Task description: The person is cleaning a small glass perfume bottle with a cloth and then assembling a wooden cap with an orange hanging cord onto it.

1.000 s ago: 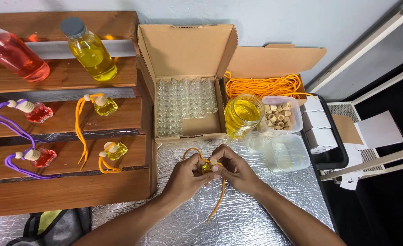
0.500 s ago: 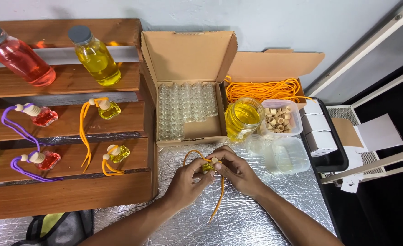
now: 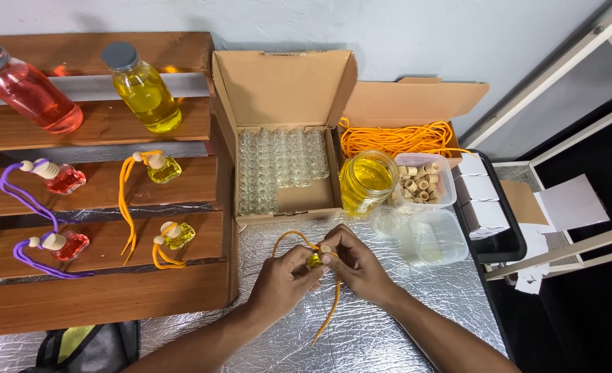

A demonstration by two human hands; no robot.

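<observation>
Down at the middle of the foil-covered table [image 3: 402,324], both hands meet over a small yellow bottle [image 3: 313,261]. Left hand [image 3: 283,279] has its fingers curled, thumb and forefinger pinching the bottle from the left. Right hand [image 3: 358,266] closes on it from the right, fingertips at the pale wooden cap [image 3: 325,249]. An orange cord [image 3: 333,304] loops up behind the bottle and trails down between the wrists onto the foil. Just beyond the hands stands an open cardboard box [image 3: 285,90] of empty glass vials [image 3: 278,166], beside it a jar of yellow liquid [image 3: 366,181] and a tub of wooden caps [image 3: 423,181]. To the left, 4 finished small bottles rest on a wooden rack [image 3: 98,297]
</observation>
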